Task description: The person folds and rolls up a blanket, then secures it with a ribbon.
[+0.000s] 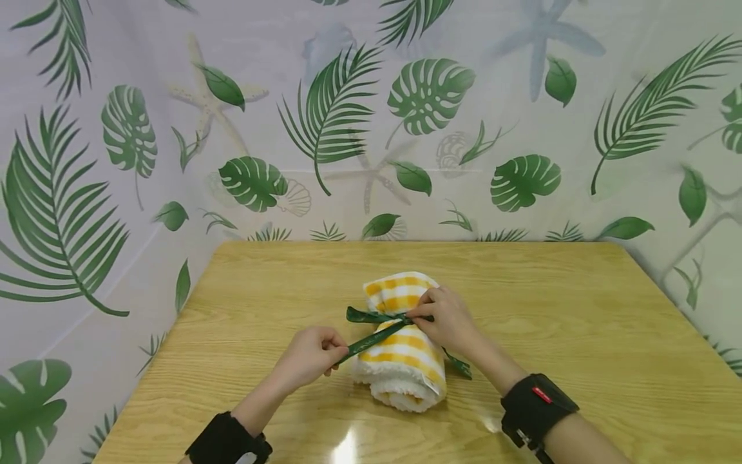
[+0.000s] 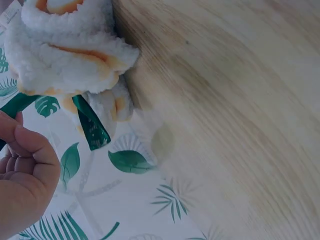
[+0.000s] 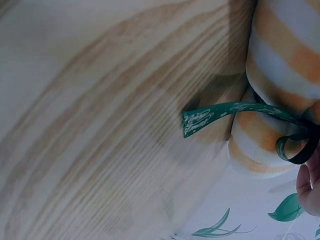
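Note:
A rolled yellow-and-white checked towel (image 1: pixel 406 351) with a fluffy white underside lies on the table, cinched at its middle by a dark green ribbon (image 1: pixel 373 340). My left hand (image 1: pixel 310 354) pinches one ribbon length and holds it stretched out to the left, off the towel. At the crossing on top, my right hand (image 1: pixel 449 319) pinches the ribbon between thumb and fingers. In the right wrist view a small ribbon loop (image 3: pixel 295 152) stands by the right fingertips, and a loose ribbon tail (image 3: pixel 205 120) sticks out over the table. How the crossing is knotted is hidden.
The wooden table (image 1: pixel 261 290) reaches back to a wall covering (image 1: pixel 359 193) printed with green leaves and starfish. Black bands, the left wristband (image 1: pixel 223 441) and right wristband (image 1: pixel 536 409), sit on both wrists. A small white tag (image 1: pixel 430 385) shows on the towel's near edge.

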Demonstrator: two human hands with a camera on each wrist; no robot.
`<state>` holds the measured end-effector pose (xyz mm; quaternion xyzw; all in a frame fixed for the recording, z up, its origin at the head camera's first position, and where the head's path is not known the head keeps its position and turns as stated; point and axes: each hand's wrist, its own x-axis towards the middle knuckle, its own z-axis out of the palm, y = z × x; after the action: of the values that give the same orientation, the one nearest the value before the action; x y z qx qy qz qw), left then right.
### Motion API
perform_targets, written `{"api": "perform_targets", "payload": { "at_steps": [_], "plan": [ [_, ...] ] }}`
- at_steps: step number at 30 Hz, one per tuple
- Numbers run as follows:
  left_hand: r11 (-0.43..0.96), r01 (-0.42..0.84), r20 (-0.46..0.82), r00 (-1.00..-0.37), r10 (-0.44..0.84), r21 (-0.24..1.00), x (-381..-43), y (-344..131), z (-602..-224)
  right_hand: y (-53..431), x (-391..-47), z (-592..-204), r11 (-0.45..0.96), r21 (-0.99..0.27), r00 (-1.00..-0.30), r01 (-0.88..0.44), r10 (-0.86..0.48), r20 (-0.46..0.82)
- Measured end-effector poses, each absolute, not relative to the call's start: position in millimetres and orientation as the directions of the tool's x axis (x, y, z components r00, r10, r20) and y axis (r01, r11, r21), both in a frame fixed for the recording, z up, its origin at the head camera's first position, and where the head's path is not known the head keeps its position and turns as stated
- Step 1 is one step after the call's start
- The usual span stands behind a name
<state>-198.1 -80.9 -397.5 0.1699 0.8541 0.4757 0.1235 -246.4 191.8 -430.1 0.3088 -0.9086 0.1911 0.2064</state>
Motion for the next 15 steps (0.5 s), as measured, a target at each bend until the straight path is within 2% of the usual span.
{"api": "perform_targets", "payload": {
  "at_steps": [10, 12, 15],
  "plan": [
    [0.49, 0.059, -0.133, -0.928, 0.348, 0.87, -195, -93, -398, 188, -241, -428, 0.744, -0.262, -0.762, -0.615, -0.475, 0.44],
    [0.54, 0.086, -0.128, -0.929, 0.346, 0.837, -197, -92, -399, 192, -238, -425, 0.718, -0.39, -0.809, -0.577, -0.436, 0.394],
    [0.621, 0.204, -0.042, -0.933, 0.358, 0.757, -205, -84, -396, 206, -234, -420, 0.683, -0.63, -0.929, -0.37, -0.257, 0.268]
  ]
}}
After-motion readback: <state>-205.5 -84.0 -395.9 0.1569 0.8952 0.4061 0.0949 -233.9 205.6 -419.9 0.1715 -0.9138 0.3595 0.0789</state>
